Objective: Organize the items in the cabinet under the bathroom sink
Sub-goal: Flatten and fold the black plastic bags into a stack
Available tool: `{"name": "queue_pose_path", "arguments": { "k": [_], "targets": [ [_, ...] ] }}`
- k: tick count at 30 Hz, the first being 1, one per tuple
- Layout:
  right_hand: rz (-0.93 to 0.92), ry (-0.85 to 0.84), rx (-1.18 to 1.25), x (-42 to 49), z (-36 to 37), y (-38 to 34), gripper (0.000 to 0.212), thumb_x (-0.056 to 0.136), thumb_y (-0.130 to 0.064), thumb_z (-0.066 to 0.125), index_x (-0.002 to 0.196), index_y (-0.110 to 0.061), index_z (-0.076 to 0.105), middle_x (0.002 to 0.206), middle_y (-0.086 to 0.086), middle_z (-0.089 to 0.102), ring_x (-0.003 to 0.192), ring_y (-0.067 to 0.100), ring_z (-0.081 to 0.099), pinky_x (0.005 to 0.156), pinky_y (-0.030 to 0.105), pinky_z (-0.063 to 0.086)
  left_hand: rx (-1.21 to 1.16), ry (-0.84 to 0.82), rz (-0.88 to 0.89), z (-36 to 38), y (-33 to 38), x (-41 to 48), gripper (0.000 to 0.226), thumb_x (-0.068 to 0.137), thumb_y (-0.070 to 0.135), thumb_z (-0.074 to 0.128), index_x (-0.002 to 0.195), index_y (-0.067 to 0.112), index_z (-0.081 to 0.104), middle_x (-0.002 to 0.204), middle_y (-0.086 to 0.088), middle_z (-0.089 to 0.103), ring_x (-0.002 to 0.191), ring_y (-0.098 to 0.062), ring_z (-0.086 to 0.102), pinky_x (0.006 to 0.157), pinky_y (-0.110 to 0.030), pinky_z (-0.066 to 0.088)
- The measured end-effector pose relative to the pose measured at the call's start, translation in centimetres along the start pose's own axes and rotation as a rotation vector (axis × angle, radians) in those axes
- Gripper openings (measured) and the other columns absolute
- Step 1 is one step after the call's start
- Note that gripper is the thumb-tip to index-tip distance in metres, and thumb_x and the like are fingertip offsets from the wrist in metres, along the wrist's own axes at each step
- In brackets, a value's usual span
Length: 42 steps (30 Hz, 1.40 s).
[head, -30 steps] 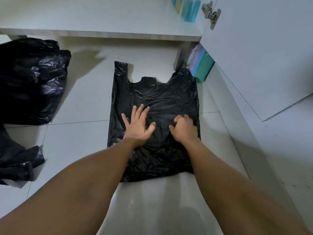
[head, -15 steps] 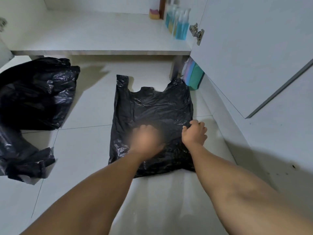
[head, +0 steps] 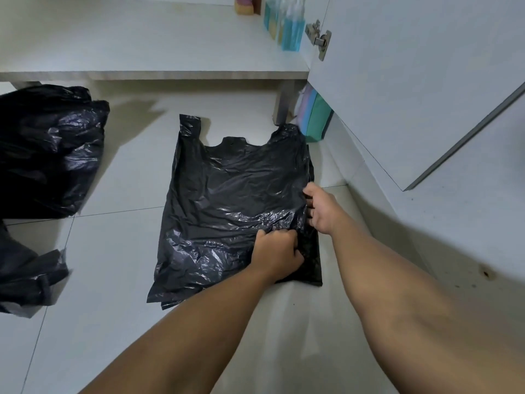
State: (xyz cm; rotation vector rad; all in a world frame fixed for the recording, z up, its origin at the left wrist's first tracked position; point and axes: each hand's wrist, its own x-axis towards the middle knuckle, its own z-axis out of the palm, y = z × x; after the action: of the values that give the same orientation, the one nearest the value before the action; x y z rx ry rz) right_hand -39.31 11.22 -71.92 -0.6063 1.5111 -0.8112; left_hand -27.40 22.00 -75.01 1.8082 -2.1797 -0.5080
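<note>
While left hand (head: pixel 277 251) and right hand (head: pixel 322 209) grip the black bag (head: pixel 227 194), curled fingers (head: pixel 311 216) lie half-hidden.

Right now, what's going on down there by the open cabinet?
A person is working on a black plastic bag lying flat on the tiled floor in front of the open cabinet. The left hand pinches a bunch of plastic near the bag's right edge, and the right hand grips that edge just beyond it, seemingly to fold it. More crumpled black bags sit to the left; blue spray bottles stand inside the cabinet.
</note>
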Motion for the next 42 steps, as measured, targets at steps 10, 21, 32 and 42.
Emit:
{"name": "queue_pose_path", "arguments": {
  "k": [10,21,32,42],
  "targets": [
    [-0.048,0.038,-0.281,3.7,0.7,-2.5,0.045,0.070,-0.027,0.090,0.104,-0.007,0.068,0.097,0.009,0.074,0.087,0.027,0.073,0.087,0.041,0.059,0.003,0.277,0.264,2.2,-0.7,0.0,0.014,0.067,0.034,0.048,0.071,0.021,0.051,0.070,0.005,0.054,0.067,-0.021,0.050,0.068,-0.035,0.034],
    [0.047,-0.029,-0.088,4.0,1.6,-5.1,0.037,0.078,-0.026,0.081,0.107,-0.007,0.070,0.100,0.014,0.076,0.089,0.031,0.074,0.086,0.050,0.058,-0.013,0.110,0.272,2.3,-1.3,-0.3,0.016,0.068,0.039,0.048,0.075,0.025,0.043,0.081,0.007,0.048,0.079,-0.019,0.044,0.076,-0.038,0.034],
    [-0.067,0.000,0.010,5.6,3.4,-8.4,0.027,0.090,-0.021,0.072,0.114,-0.010,0.069,0.101,0.012,0.077,0.091,0.030,0.075,0.086,0.050,0.059,-0.061,-0.063,0.236,2.9,-1.5,-0.3,0.013,0.068,0.039,0.049,0.075,0.028,0.044,0.083,0.012,0.043,0.083,-0.016,0.044,0.080,-0.036,0.030],
    [-0.356,0.252,-0.264,8.0,4.4,-11.3,0.051,0.086,-0.013,0.076,0.133,-0.012,0.056,0.117,0.006,0.064,0.103,0.023,0.065,0.085,0.036,0.057,0.000,-0.105,0.256,3.8,-1.9,-0.1,0.034,0.073,0.062,0.057,0.090,0.033,0.054,0.096,0.011,0.050,0.096,-0.016,0.046,0.090,-0.042,0.028]
  ]
}}
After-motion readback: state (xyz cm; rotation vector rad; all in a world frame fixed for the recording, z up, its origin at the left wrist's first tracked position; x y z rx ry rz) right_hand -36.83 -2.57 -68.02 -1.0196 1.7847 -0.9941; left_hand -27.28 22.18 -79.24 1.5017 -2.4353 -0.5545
